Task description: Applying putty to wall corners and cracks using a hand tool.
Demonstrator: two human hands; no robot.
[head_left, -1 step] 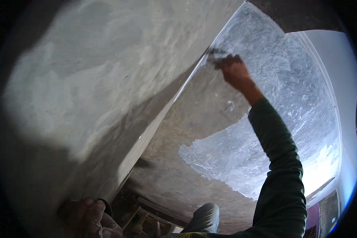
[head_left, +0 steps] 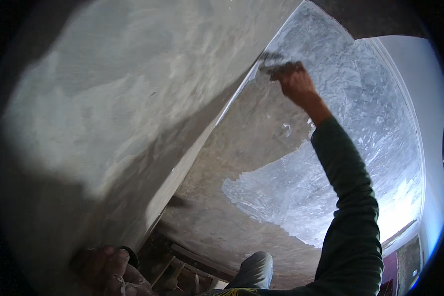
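Note:
My right hand (head_left: pixel 295 81) is raised near the corner where two walls meet, its fingers closed round a putty knife (head_left: pixel 267 70). Motion blurs the tool, so its exact shape is unclear. Its front end is at the white-coated corner line (head_left: pixel 241 88). Around the hand, the right wall carries a whitish wet-looking coat (head_left: pixel 281 190) beside bare brown-grey plaster (head_left: pixel 251 128). Low at the left, in shadow, my left hand (head_left: pixel 114 271) has white smears on curled fingers. A dark curved edge (head_left: pixel 130 256) shows beside these fingers; the rest of that thing is hidden.
A large grey wall (head_left: pixel 108 98) rises close on my left. Down below are wooden pieces (head_left: pixel 165 271) in shadow and my bent knee (head_left: pixel 256 269). A dark overhead surface (head_left: pixel 380 19) borders the upper right, and a pale wall (head_left: pixel 419 74) stands beyond.
My right hand has shifted slightly to the right, with the putty knife still in it. The left hand has barely moved.

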